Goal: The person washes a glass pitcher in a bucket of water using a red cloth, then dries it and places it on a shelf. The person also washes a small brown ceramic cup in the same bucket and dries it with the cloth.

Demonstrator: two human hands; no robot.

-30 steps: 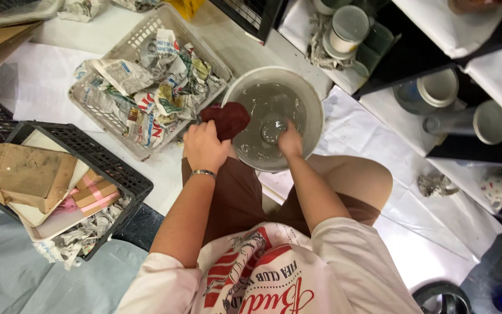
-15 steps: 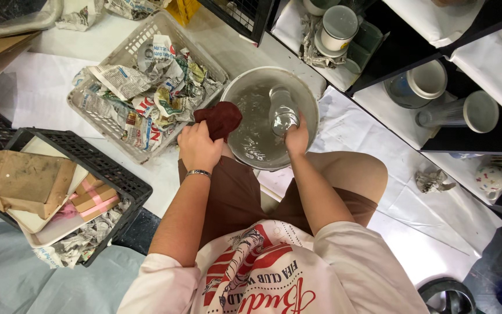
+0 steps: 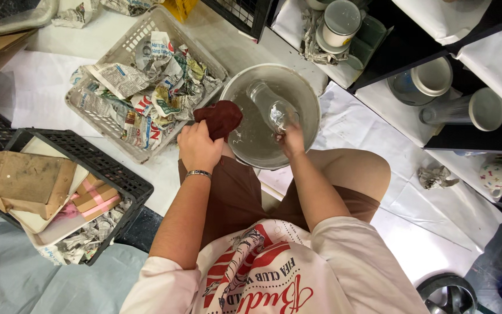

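A round grey basin (image 3: 311, 93) of murky water sits on the floor between my knees. My right hand (image 3: 291, 138) grips the base of a clear glass vessel (image 3: 268, 104), which lies tilted over the water with its neck pointing up-left. My left hand (image 3: 198, 145) holds a dark red cloth (image 3: 221, 117) at the basin's left rim.
A white plastic basket (image 3: 82, 107) of crumpled newspaper lies left of the basin. A black crate (image 3: 94, 160) with cardboard and paper stands at lower left. Dark shelves (image 3: 402, 58) with ceramic cups and vases run along the right. White paper (image 3: 379, 139) covers the floor.
My right hand lifted the glass vessel out of the murky water and tilted it, the neck now pointing up-left. The left hand with the cloth stayed put.
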